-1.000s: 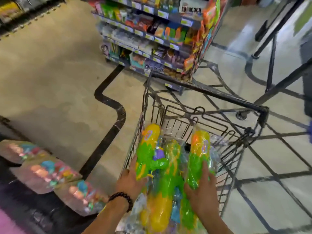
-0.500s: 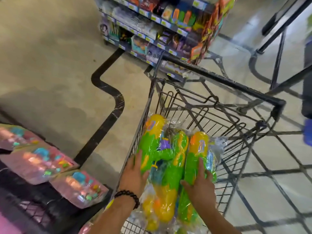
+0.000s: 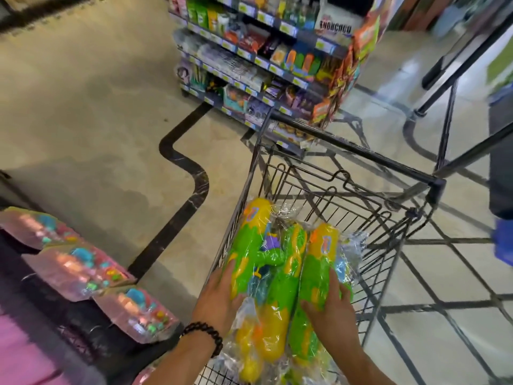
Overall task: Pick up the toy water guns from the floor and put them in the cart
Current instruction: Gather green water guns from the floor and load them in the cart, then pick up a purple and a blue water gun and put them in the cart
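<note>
A bundle of green and yellow toy water guns in clear plastic wrap lies inside the black wire cart. My left hand, with a black bead bracelet on the wrist, holds the left side of the bundle. My right hand holds its right side, fingers wrapped around the rightmost gun. The near ends of the guns are partly hidden by my hands and crinkled wrap.
Pink blister-packed toys lie on a low black rack at the left. A stocked display shelf stands beyond the cart. A black stripe curves across the beige floor. Dark metal frame bars rise at the right.
The bundle has sunk lower into the cart with both hands still on it. The view has shifted slightly, so the shelf shows more fully.
</note>
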{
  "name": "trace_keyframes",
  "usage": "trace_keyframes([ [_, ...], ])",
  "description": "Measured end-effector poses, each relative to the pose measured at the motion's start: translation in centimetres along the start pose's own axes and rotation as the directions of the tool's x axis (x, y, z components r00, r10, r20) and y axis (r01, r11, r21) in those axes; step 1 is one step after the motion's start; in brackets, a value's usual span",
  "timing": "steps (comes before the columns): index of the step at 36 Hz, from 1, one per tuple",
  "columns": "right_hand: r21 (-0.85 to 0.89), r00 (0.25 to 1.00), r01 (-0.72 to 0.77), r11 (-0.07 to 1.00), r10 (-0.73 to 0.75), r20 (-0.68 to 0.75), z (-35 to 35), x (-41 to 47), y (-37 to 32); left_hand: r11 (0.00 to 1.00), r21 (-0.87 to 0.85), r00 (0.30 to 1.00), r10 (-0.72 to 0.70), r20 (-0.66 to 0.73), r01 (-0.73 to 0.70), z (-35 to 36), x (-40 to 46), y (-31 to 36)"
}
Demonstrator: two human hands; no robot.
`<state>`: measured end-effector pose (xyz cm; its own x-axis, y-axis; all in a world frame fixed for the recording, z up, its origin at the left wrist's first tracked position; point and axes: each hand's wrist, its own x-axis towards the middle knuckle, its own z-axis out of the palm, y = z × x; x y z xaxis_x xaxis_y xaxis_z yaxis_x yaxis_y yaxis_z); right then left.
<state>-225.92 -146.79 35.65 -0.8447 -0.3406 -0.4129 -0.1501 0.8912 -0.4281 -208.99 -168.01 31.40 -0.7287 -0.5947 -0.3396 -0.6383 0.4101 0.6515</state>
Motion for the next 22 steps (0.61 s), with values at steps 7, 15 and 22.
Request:
trace_keyframes([
  [7,0.019,0.983,0.141,0.99,-0.143,0.116,-4.3,-2.2,-2.1,0.999,0.016,0.998,0.031,-0.049,-0.03,-2.4,-2.5,2.3],
  [15,-0.023,0.87,0.406,0.914,-0.379,0.315,-8.6,-4.2,-5.1,1.0,0.015,0.988,-0.011,-0.151,0.013,-6.0,-9.3,6.8],
  [22,0.083,0.603,0.703,0.706,-0.654,0.457,-10.1,-7.2,-6.8,0.994,-0.009,0.931,-0.105,-0.351,0.109,-6.5,-20.6,8.3],
])
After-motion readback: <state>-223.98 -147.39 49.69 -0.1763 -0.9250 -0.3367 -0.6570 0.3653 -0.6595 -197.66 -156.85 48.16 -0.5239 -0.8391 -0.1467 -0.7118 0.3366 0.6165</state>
